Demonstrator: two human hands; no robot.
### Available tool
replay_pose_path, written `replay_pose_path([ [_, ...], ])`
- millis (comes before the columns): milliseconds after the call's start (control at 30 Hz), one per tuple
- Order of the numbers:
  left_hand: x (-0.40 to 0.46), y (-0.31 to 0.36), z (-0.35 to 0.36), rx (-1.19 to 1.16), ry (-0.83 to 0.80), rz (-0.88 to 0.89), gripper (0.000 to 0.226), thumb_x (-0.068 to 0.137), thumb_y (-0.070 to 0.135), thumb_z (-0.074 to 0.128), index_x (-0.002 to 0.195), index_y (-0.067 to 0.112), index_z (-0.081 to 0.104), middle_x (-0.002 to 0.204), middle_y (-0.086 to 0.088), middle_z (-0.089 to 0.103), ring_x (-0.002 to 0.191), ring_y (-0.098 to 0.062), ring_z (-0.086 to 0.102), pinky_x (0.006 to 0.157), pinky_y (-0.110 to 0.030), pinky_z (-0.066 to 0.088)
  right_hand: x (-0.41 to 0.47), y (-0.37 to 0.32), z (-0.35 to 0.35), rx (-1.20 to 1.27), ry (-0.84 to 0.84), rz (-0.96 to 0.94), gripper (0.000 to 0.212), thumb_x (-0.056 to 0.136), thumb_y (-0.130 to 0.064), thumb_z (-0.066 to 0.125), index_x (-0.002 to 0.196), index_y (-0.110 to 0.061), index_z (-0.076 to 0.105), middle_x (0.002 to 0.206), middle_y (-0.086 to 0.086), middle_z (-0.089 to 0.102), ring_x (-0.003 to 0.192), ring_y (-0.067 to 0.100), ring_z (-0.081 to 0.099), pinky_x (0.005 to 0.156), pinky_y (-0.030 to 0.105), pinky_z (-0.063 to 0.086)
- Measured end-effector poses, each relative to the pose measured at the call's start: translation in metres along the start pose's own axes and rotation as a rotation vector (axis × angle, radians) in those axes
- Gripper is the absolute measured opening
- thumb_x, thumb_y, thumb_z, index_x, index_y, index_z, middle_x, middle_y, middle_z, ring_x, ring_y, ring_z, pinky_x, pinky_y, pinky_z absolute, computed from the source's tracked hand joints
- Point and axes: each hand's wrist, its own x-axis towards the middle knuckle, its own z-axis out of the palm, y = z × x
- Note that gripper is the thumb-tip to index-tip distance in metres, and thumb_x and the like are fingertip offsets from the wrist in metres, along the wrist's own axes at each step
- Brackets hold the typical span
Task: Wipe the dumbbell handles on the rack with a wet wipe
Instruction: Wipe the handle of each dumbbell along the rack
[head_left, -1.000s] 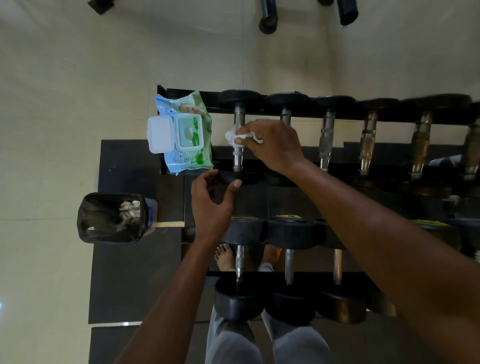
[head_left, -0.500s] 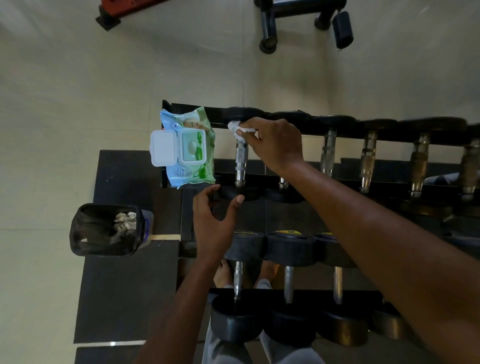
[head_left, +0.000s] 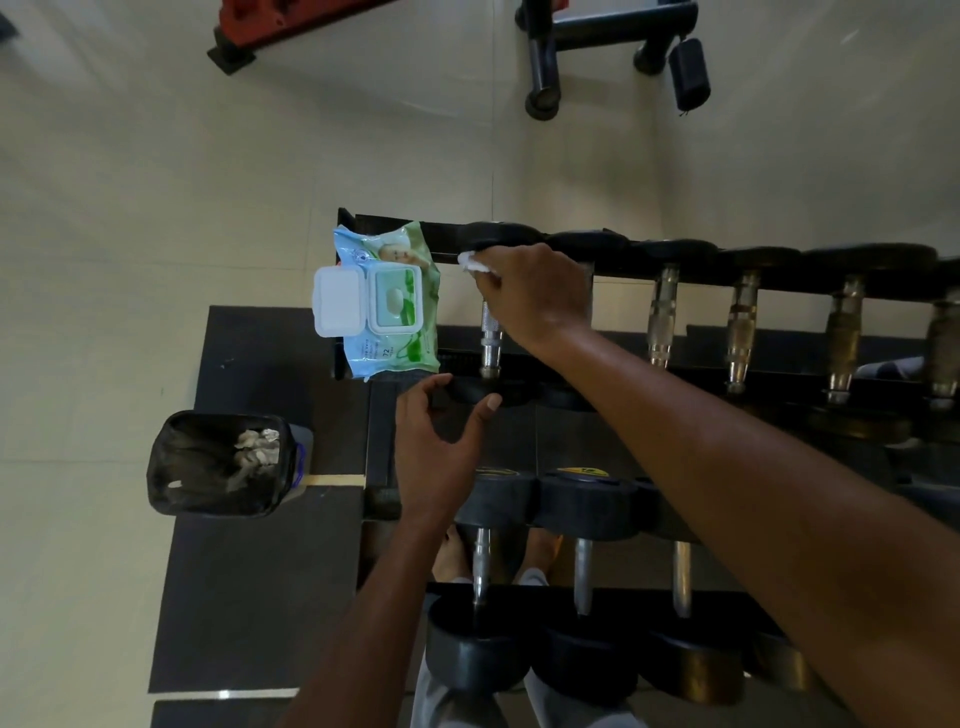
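Note:
My right hand (head_left: 535, 296) grips a white wet wipe (head_left: 474, 261) at the far end of the leftmost top-row dumbbell's metal handle (head_left: 490, 338), close to its far black head (head_left: 498, 236). My left hand (head_left: 441, 447) curls round that dumbbell's near black head (head_left: 485, 392), thumb on one side and fingers on the other. The top tier of the black rack (head_left: 675, 270) carries several dumbbells with steel handles running to the right. A lower row (head_left: 582, 566) sits nearer to me.
A green and blue pack of wipes (head_left: 387, 301) with its white lid open lies at the rack's left end. A black bin (head_left: 221, 465) with used wipes stands on the floor to the left. Gym equipment legs (head_left: 543, 62) stand further away.
My right hand slid the wipe along the handle from its middle to its far end by the head. My left hand stayed on the near head. The camera tilted further forward.

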Motion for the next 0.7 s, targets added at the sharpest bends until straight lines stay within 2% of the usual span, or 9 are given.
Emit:
replay_pose_path([
  [100, 0.000, 0.002, 0.000, -0.011, 0.003, 0.010, 0.056, 0.086, 0.059, 0.084, 0.130, 0.033, 0.062, 0.128, 0.014, 0.056, 0.117, -0.001, 0.059, 0.097, -0.033, 0.057, -0.021, 0.018, 0.003, 0.151, 0.104, 0.095, 0.022, 0.107, -0.036, 0.059, 0.120, -0.028, 0.075, 0.085, -0.001, 0.077, 0.074, 0.018, 0.072, 0.070, 0.037, 0.060],
  [233, 0.000, 0.000, 0.002, -0.007, -0.005, 0.021, 0.055, 0.087, 0.055, 0.085, 0.130, 0.032, 0.061, 0.126, 0.014, 0.055, 0.115, -0.003, 0.060, 0.095, -0.033, 0.057, -0.032, 0.031, 0.014, 0.364, 0.096, 0.410, 0.023, 0.104, -0.047, 0.065, 0.110, -0.029, 0.078, 0.090, -0.010, 0.074, 0.078, 0.009, 0.068, 0.070, 0.035, 0.060],
  [333, 0.000, 0.001, 0.002, -0.018, -0.005, 0.030, 0.052, 0.089, 0.051, 0.085, 0.130, 0.031, 0.061, 0.125, 0.015, 0.055, 0.114, -0.005, 0.061, 0.094, -0.030, 0.057, -0.022, 0.023, 0.019, 0.581, 0.056, 0.474, 0.019, 0.102, -0.046, 0.067, 0.099, -0.030, 0.076, 0.090, -0.011, 0.073, 0.083, 0.008, 0.069, 0.078, 0.038, 0.061],
  [433, 0.000, 0.002, 0.000, -0.012, -0.017, 0.038, 0.051, 0.089, 0.049, 0.084, 0.130, 0.030, 0.060, 0.125, 0.019, 0.054, 0.117, -0.002, 0.060, 0.096, -0.023, 0.054, -0.016, 0.019, 0.021, 0.609, 0.056, 0.533, 0.015, 0.102, -0.044, 0.068, 0.095, -0.031, 0.074, 0.091, -0.010, 0.071, 0.091, 0.013, 0.068, 0.082, 0.043, 0.062],
  [500, 0.001, 0.002, -0.001, -0.002, -0.020, 0.040, 0.052, 0.089, 0.049, 0.084, 0.131, 0.030, 0.060, 0.126, 0.018, 0.054, 0.116, 0.002, 0.059, 0.094, -0.016, 0.051, -0.016, 0.020, 0.022, 0.663, -0.002, 0.604, 0.015, 0.103, -0.038, 0.068, 0.093, -0.028, 0.073, 0.091, -0.006, 0.072, 0.089, 0.016, 0.070, 0.083, 0.046, 0.063],
  [567, 0.001, 0.003, 0.000, 0.000, -0.025, 0.041, 0.053, 0.089, 0.049, 0.083, 0.131, 0.029, 0.060, 0.126, 0.015, 0.054, 0.116, 0.005, 0.057, 0.092, -0.010, 0.048, -0.015, 0.021, 0.022, 0.822, -0.096, 0.704, 0.017, 0.104, -0.034, 0.068, 0.092, -0.024, 0.074, 0.091, -0.001, 0.074, 0.089, 0.019, 0.074, 0.085, 0.050, 0.065],
  [700, 0.001, 0.005, -0.001, -0.001, -0.029, 0.044, 0.052, 0.090, 0.045, 0.084, 0.131, 0.026, 0.059, 0.126, 0.016, 0.054, 0.115, 0.011, 0.055, 0.090, -0.004, 0.044, -0.014, 0.018, 0.008, 1.187, -0.183, 0.808, 0.017, 0.110, -0.029, 0.058, 0.102, -0.023, 0.072, 0.108, 0.000, 0.074, 0.104, 0.017, 0.073, 0.096, 0.044, 0.063],
])
